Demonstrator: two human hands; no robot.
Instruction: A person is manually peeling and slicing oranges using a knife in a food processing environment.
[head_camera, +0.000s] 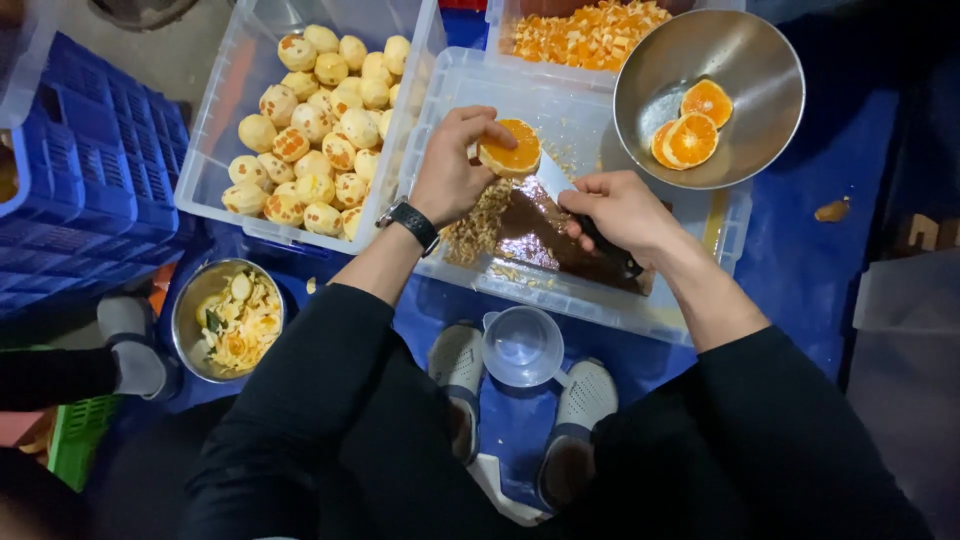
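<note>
Here the left hand (452, 165) pinched a peeled orange half (510, 152) over the clear tub (560, 100). The right hand (620, 208) gripped a knife (575, 205) with its blade just under the fruit. It looked like the cutting step, needing a slow, careful slice.

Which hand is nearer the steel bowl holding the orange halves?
Right. The right hand, gripping a knife, sits just below-left of the steel bowl; the left hand, holding an orange half, is farther left.

Bright overhead light falls evenly around the right hand (620, 210). Glare streaks the steel bowl (745, 50) just above it. Frame corners are dim and soft.
</note>
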